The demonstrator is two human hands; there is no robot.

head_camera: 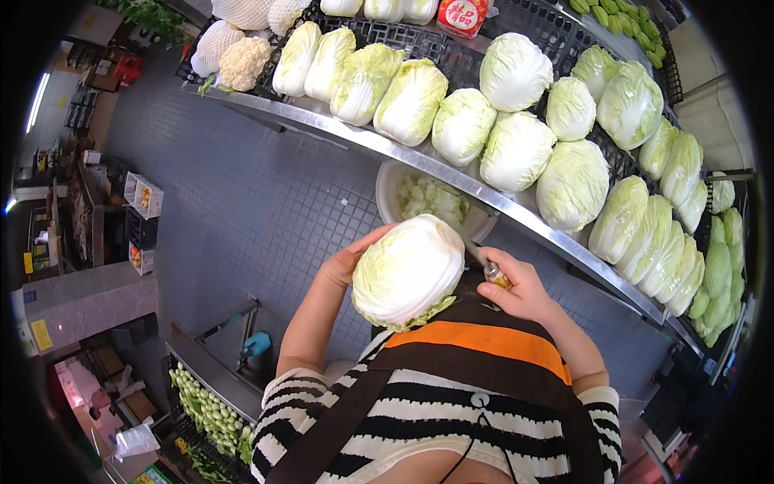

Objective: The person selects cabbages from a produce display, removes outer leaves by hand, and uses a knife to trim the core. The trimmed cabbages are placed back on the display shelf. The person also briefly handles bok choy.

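Observation:
A large napa cabbage [411, 272] rests against my apron, its pale cut stem end turned to the upper right. My left hand [357, 251] supports it from the left and beneath, with most of the fingers hidden behind the head. In my right hand [514, 284] is a knife [494, 272], gripped by its handle. The blade reaches up beside the stem end; part of it is hard to make out. Beyond the cabbage, a round white tub [390, 193] on the floor holds loose cabbage leaves [432, 202].
A metal-edged display shelf [375, 136] crosses ahead, bearing rows of napa cabbages [411, 103] and a cauliflower [245, 63]. Blue-grey floor tiles [242, 163] lie to the left. Behind on the left stands another stand with small green vegetables [211, 411].

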